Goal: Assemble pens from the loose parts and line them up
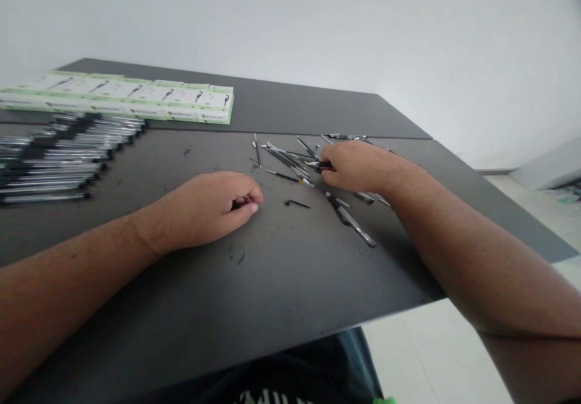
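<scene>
My right hand (351,165) is over a loose pile of pen parts, its fingers closed around a pen (325,164) whose black grip end sticks out to the left. To the left of that hand lie clear pen barrels and refills (285,161) in a jumble. A clear pen with a black cap (354,222) lies slantwise just below it. My left hand (222,207) rests on the table with its fingers curled in towards the thumb; whatever may be inside is hidden. Between the hands is a small black pen clip piece (297,203).
Many assembled pens (59,162) lie in rows on the left of the dark grey table (254,307). Behind them stands a row of white and green boxes (181,98). A seam crosses the table, and a pale wall (290,23) rises beyond it.
</scene>
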`<state>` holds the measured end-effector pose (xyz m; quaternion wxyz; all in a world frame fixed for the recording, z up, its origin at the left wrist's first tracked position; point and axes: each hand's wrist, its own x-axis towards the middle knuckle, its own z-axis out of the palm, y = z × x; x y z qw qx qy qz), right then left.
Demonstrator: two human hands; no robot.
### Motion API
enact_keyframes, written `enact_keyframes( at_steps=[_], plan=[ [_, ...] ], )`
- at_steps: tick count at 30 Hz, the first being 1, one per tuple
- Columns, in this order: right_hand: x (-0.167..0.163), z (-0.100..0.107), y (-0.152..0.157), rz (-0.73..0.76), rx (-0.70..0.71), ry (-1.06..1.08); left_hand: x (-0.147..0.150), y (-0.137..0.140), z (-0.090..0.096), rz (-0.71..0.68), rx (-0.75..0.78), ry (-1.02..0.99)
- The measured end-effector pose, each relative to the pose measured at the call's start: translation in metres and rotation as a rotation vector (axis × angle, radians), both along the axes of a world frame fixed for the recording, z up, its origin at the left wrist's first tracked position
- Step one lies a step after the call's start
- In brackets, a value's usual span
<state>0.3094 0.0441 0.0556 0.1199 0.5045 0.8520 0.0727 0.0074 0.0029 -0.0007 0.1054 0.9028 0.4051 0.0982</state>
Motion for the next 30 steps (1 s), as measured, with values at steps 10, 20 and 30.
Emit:
enact_keyframes(
  at_steps=[10,20,30],
  plan=[
    [-0.0014,-0.0005,0.0005,-0.016,0.018,0.037,-0.0001,-0.0013,0.0028,0.004,-0.002,0.01],
    [0.0011,0.0011,0.0018,0.061,0.011,0.045,-0.0012,-0.0002,0.0021,-0.016,0.018,-0.002],
    [0.0051,0.0,0.0035,0.106,0.052,0.13,-0.0017,-0.0004,0.0004,-0.024,0.015,-0.008]
  ],
)
